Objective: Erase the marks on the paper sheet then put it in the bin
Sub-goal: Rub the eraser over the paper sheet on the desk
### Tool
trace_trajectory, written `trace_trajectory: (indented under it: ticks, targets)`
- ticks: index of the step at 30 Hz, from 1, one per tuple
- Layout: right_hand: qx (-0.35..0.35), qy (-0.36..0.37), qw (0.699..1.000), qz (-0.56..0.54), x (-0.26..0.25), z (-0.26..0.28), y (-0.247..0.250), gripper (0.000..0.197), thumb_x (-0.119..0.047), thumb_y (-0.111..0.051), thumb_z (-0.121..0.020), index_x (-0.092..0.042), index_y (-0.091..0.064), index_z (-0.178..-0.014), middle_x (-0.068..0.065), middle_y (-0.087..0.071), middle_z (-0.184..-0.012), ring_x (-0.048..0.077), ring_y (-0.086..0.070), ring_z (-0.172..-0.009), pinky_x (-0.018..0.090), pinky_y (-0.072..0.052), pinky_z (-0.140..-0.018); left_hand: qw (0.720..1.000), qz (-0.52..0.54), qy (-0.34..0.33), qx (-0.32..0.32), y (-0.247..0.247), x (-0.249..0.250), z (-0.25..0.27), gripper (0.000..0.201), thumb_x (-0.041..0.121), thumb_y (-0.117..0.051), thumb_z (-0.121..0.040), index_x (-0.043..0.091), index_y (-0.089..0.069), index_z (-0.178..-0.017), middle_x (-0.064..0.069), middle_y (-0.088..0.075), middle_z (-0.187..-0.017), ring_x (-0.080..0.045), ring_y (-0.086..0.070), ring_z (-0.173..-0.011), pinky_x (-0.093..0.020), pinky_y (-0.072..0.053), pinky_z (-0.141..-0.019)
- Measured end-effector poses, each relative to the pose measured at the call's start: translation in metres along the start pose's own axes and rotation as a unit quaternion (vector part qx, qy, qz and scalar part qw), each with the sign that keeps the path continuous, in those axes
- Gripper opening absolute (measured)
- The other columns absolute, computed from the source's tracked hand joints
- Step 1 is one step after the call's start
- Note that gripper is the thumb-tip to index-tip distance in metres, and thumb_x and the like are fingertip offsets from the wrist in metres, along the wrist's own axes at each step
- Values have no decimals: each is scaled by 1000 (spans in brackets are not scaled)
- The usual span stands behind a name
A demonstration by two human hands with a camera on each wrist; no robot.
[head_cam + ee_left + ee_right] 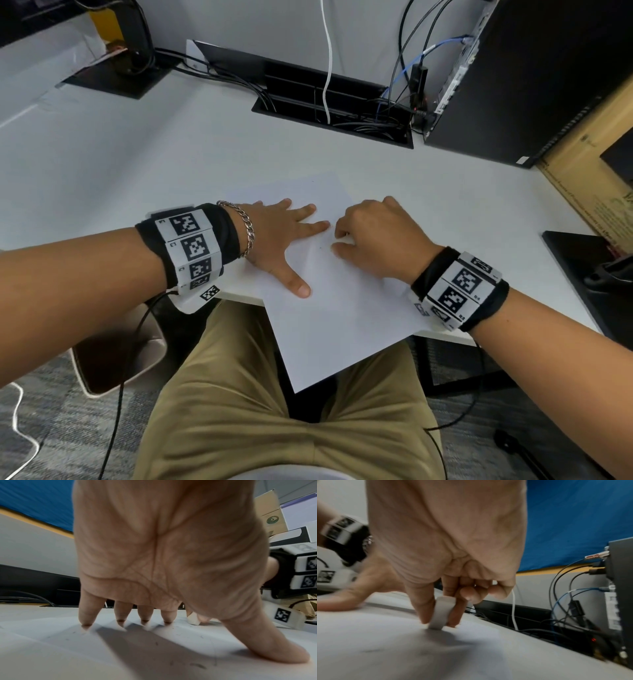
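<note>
A white paper sheet point(342, 308) lies on the white desk, its near corner hanging over the desk's front edge above my lap. My left hand point(284, 233) lies flat on the sheet with fingers spread, pressing it down. Just to its right, my right hand point(370, 236) pinches a small white eraser point(441, 613) between thumb and fingers, its lower end touching the paper. The left wrist view shows the eraser point(193, 618) beyond my left fingertips, with faint grey specks and eraser crumbs on the paper sheet point(120, 649). No bin is in view.
A black cable tray point(329, 102) full of wires is sunk into the desk's back. A black computer tower point(534, 78) stands at the right rear, a cardboard box point(596, 171) beside it. A black flat device point(589, 263) lies at the right edge. A chair base point(113, 356) is below left.
</note>
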State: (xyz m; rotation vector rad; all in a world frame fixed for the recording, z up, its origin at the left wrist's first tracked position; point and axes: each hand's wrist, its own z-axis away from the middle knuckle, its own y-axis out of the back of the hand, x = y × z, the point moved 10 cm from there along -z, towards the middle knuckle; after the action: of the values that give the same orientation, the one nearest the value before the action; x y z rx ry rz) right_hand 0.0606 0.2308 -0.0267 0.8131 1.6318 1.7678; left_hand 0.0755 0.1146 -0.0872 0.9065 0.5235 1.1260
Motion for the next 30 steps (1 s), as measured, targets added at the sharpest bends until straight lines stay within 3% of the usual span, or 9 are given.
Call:
trace_trajectory:
  ticks: [2, 6, 11, 14, 18, 22, 26, 30]
  targets:
    - [2, -8, 1000, 4, 2, 1, -1, 28, -46, -55, -97, -24, -71, -107, -5, -68, -103, 20, -61, -102, 34, -32, -88, 1000, -2, 1, 1, 0, 0, 0, 134, 97, -62, -64, 50, 18, -160, 14, 26, -171, -26, 15, -160, -62, -4, -127]
    - [-13, 49, 999, 6, -20, 9, -8, 25, -46, -56, -96, -28, -71, -103, -9, -65, -97, 16, -59, -98, 34, -32, -83, 1000, -2, -4, 1, -1, -1, -3, 134, 98, -61, -62, 52, 19, -160, 15, 26, -170, -26, 17, -160, -62, -3, -127]
    - [-14, 3, 1000, -17, 8, 9, -1, 27, -50, -59, -93, -31, -71, -107, -12, -67, -102, 16, -60, -102, 38, -38, -92, 999, -27, -33, 4, 5, -4, -6, 132, 99, -60, -63, 53, 20, -159, 14, 27, -170, -26, 19, -160, -58, 8, -128]
    - [-27, 13, 999, -18, 11, 16, -6, 27, -51, -59, -94, -31, -71, -108, -14, -66, -102, 14, -60, -101, 35, -33, -88, 997, -56, -44, 21, 15, -12, -5, 134, 98, -62, -62, 55, 22, -157, 11, 32, -169, -27, 24, -158, -56, 13, -126]
    - [-32, 15, 999, -39, 13, 22, -10, 30, -53, -59, -94, -32, -71, -111, -17, -62, -101, 12, -59, -100, 31, -25, -84, 998, -37, -29, 36, 27, -26, -2, 133, 89, -70, -68, 52, 19, -159, 7, 29, -170, -25, 21, -159, -52, 7, -129]
    - [-36, 24, 998, -50, 10, 26, -11, 30, -52, -59, -95, -33, -71, -115, -18, -61, -101, 10, -58, -101, 31, -28, -87, 997, 23, -57, 38, 25, -13, 4, 118, 77, -71, -81, 49, 9, -163, 15, 16, -173, -14, 10, -161, -44, -3, -131]
    - [-38, 32, 997, -52, 10, 18, -1, 29, -50, -61, -96, -37, -68, -121, -21, -52, -100, 11, -57, -107, 35, -35, -93, 997, 19, -78, 6, 10, 9, 1, 130, 90, -68, -68, 49, 13, -162, 18, 20, -171, -16, 16, -160, -49, 6, -130]
    - [-47, 49, 996, -54, 6, 6, -3, 28, -46, -62, -97, -38, -68, -123, -15, -61, -109, 14, -59, -109, 39, -42, -95, 997, 11, -80, 7, 7, 11, -6, 132, 93, -69, -63, 54, 12, -160, 15, 21, -172, -23, 17, -160, -58, 5, -128]
